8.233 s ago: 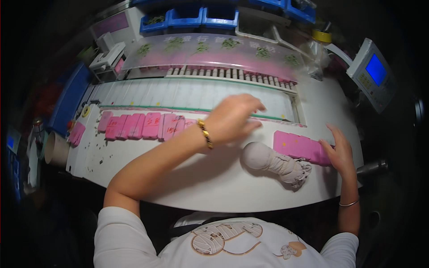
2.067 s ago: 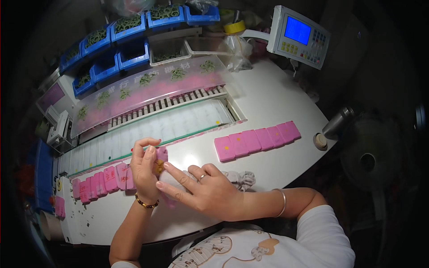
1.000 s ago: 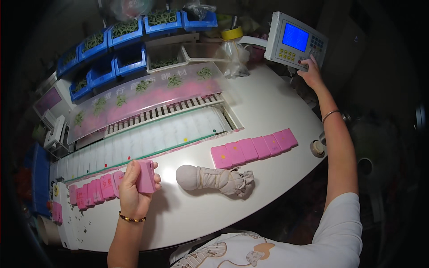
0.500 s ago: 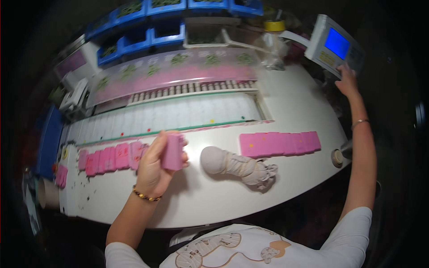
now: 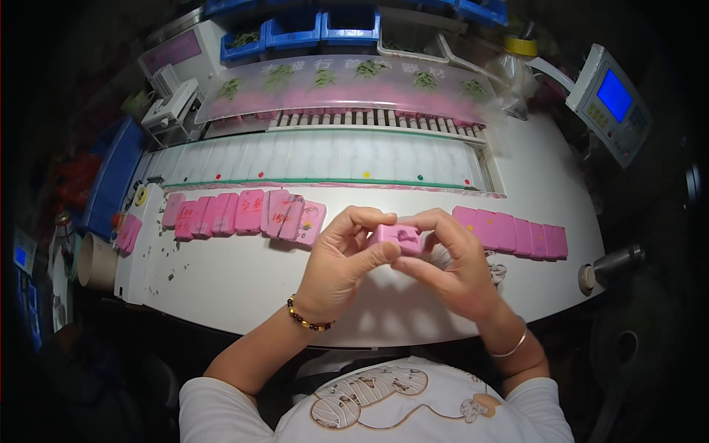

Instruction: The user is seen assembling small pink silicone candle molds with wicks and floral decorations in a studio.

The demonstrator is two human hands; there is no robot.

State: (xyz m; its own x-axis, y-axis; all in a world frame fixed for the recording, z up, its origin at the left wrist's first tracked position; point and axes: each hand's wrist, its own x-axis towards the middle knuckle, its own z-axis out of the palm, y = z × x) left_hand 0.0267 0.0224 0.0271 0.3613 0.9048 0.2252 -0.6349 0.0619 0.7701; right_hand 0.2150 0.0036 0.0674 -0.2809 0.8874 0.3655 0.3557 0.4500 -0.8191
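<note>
In front of my chest I hold a pink rubber mould [image 5: 396,238] between both hands, above the white table [image 5: 221,295]. Its near end, with a notch or opening, faces me. My left hand [image 5: 332,269] grips one end with thumb and fingers. The other end is pinched by my right hand [image 5: 464,269]. A row of similar pink moulds [image 5: 249,212], some with red markings, lies left of my hands. Another row of pink moulds [image 5: 509,232] lies to the right. Behind my right hand, a grey cloth bundle [image 5: 498,275] is mostly hidden.
A long white panel with a green edge [image 5: 325,159] spans the table beyond my hands, with rollers [image 5: 369,118] behind it. Blue bins [image 5: 292,31] stand at the back. A control box with a blue screen [image 5: 609,103] is at right; a metal cylinder [image 5: 620,260] sits at the right edge.
My right hand has left the control box and now holds the mould together with my left hand. The mould has come right and turned, its end now toward me. The view has shifted.
</note>
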